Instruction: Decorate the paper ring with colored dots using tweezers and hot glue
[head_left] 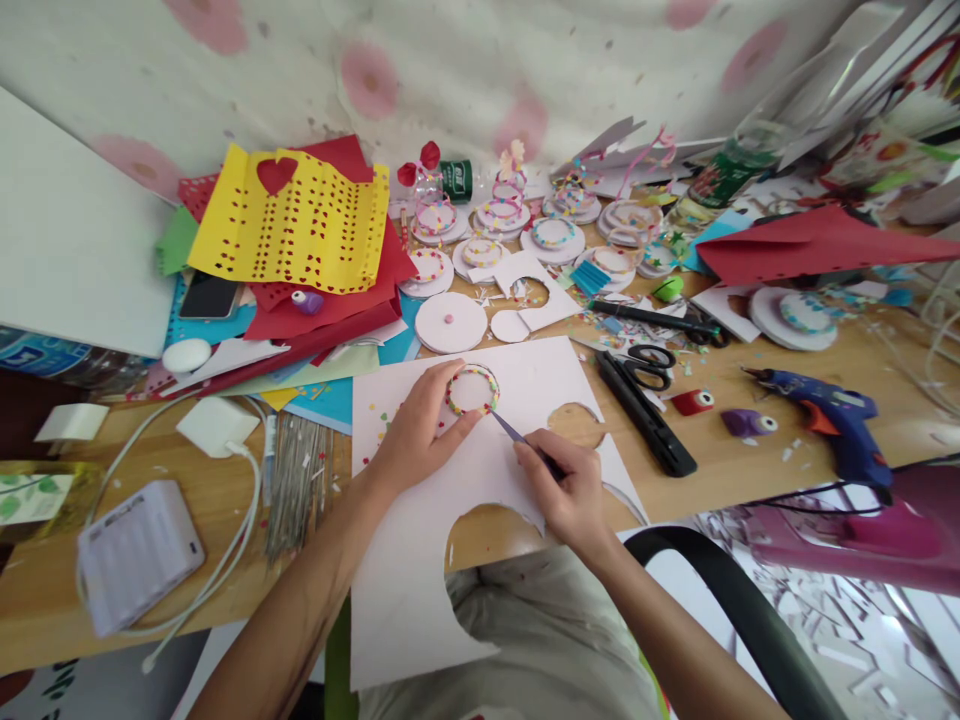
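Note:
A small ring [448, 398] dotted with coloured bits lies on a sheet of white foam board [420, 560], which has round cut-outs. My left hand [427, 425] rests on the board, thumb and fingers curved around the ring's left side and steadying it. Pinched in my right hand [562, 485] are slim dark tweezers [511, 430], their tip touching the ring's lower right edge. Tiny coloured paper pieces [384, 425] are scattered on the board, partly hidden behind my left hand.
Behind the board stand several decorated white discs [553, 240] and a plain disc [451, 322]. Yellow punched paper [292, 220] is piled back left. To the right lie a black cutter [646, 415], scissors [651, 367] and a blue glue gun [832, 410]. A power bank [141, 555] with cables sits left.

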